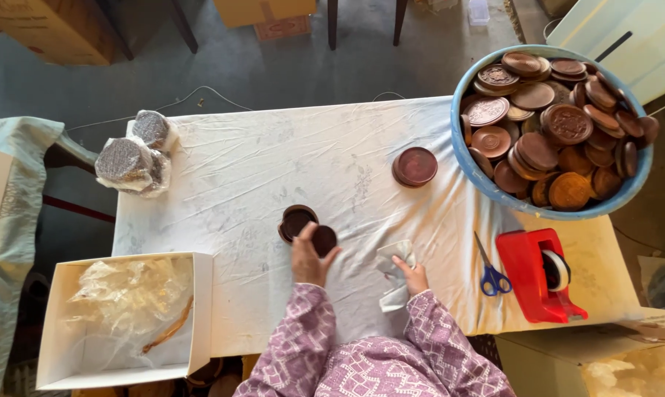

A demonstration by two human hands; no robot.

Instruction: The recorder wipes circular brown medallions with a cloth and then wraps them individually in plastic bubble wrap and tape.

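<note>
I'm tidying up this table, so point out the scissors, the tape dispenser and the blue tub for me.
scissors point(490, 270), head view, on the blades just above the blue handles.
tape dispenser point(527, 272), head view, on its red body.
blue tub point(461, 151), head view, on its left rim.

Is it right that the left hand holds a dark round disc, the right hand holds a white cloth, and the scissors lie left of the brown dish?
Not quite. The head view shows the scissors lying right of the brown dish, beside the red tape dispenser. The rest stands: the left hand holds a dark round disc, and the right hand holds a white cloth.
</note>
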